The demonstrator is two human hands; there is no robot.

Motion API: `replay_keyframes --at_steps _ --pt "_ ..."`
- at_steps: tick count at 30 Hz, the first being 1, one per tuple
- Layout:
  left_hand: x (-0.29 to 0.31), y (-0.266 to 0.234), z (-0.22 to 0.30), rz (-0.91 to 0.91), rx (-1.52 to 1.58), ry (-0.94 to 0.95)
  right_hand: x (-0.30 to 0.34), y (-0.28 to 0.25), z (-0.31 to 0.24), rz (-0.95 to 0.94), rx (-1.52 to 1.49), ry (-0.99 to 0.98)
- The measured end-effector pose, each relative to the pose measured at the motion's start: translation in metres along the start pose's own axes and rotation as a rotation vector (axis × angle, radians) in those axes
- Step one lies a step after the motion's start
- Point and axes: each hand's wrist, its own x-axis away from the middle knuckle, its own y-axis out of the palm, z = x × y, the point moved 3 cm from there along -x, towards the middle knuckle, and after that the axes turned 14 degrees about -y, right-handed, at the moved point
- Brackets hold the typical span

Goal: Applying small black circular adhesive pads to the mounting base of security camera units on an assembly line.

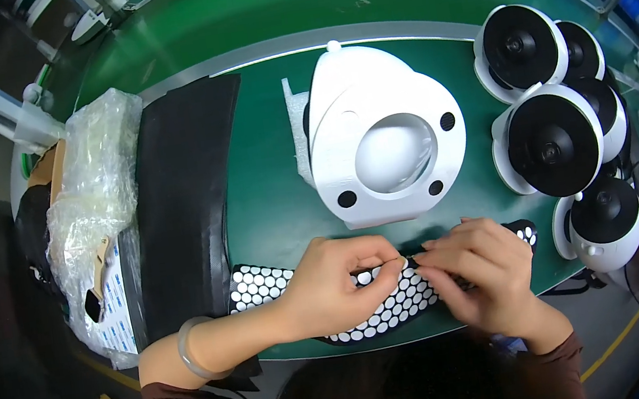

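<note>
One white-dotted sheet [396, 307] at the bench's [272, 182] near edge — peeling step, I'd guess.
Your left hand [339, 280] pinches narrow, right hand [485, 262] half-curled beside it — can't tell what's held. Next probably wants a gentle lift.

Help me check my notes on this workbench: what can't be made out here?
All in the head view:
Dotted strip: partly covered by the left hand and right hand.
Anything between the left hand's fingertips: too small to tell.
Foam piece: partly hidden by the white casing.
Rear cameras: partly hidden by the front cameras.
Watch: face too small to read.
</note>
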Motion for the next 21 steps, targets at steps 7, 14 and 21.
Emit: replay_keyframes --at_steps 7,14,21 --pt "0.001 -0.001 0.001 0.034 -0.131 0.07 -0.017 -0.003 0.007 -0.226 -0.191 0.147" --pt "-0.002 -0.003 0.007 0.018 -0.101 -0.002 -0.048 -0.044 -0.013 0.017 -0.086 -0.144" --pt "0.001 -0.005 0.004 -0.011 -0.147 -0.066 -0.103 -0.021 0.022 0.19 -0.288 0.066"
